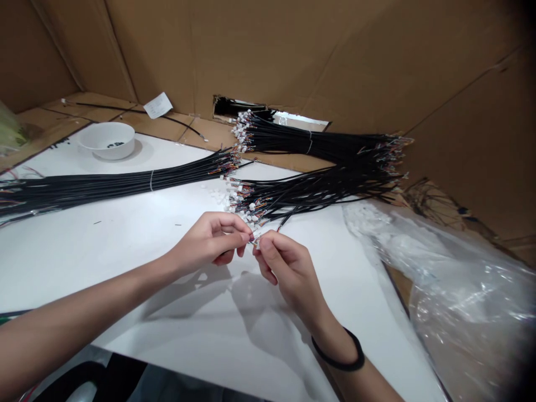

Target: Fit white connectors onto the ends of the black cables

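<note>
Both of my hands meet over the white table, fingertips almost touching. My left hand (221, 240) is closed in a pinch on thin wires (252, 242). Between thumb and forefinger, my right hand (285, 257) pinches a small white connector (257, 243) at the wires' end. Whether the wires are seated in the connector is too small to tell. Just beyond my fingers lies a loose pile of black cables (301, 190) with white connectors and coloured wires at their near-left ends. Several loose white connectors (221, 195) lie beside that pile.
Behind is a tied cable bundle (293, 137); another tied bundle (104, 181) stretches left. A white bowl (106, 139) holds small dark pieces. A single cable (138, 111) and a paper slip (158, 105) lie near the cardboard wall (268, 50). Clear plastic bags (460, 285) cover the right side.
</note>
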Motion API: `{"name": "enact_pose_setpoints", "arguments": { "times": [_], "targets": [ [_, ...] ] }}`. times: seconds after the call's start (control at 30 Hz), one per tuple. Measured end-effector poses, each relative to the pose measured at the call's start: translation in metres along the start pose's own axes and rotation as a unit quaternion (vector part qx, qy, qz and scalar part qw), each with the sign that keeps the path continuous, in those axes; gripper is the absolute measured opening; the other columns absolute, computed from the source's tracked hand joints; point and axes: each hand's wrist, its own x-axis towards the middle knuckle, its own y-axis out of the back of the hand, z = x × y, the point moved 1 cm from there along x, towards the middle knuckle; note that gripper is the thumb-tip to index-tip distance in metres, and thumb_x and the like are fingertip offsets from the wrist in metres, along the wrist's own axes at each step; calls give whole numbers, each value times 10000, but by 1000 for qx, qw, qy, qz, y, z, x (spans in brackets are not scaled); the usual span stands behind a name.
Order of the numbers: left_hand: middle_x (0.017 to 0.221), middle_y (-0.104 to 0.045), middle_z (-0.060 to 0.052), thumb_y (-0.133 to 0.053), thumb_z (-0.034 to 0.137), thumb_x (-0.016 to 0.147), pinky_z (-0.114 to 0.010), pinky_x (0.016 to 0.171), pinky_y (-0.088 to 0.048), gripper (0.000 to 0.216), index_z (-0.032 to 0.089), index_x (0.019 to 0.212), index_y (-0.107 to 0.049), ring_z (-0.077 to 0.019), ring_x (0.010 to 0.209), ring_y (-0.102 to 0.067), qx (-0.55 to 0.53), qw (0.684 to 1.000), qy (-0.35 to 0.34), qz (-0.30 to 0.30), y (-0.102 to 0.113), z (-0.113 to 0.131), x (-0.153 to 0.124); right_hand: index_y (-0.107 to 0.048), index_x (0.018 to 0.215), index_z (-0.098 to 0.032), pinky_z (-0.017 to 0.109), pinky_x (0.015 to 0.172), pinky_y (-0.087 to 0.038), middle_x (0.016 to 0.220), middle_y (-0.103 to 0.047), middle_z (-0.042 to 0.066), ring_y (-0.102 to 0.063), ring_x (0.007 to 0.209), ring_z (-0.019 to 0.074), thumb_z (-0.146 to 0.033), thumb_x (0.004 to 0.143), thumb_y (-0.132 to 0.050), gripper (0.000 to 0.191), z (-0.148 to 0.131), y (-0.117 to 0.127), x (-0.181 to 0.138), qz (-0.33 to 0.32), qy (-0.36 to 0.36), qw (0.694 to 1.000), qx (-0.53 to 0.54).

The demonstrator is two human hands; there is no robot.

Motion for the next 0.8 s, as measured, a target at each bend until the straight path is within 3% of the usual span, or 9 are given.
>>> {"name": "enact_pose_setpoints", "arguments": {
  "times": [0.2,0.8],
  "targets": [
    [588,-583,30,-676,295,792,-161,364,-252,181,126,771,-614,-26,377,-399,-13,1000,-13,9,0,1,-1,-589,742,-173,238,420,-239,529,-386,-60,-314,429,80,-429,925,-546,318,0,1,-2,14,-3,1000,-26],
    [535,-519,71,-733,238,712,-162,371,-287,178,128,794,-620,-31,390,-396,21,1000,-18,13,-1,3,-1,-585,685,-154,203,377,-222,509,-401,-57,-323,395,62,-423,868,-573,325,3,-1,2,7,-89,991,101]
  ]
}}
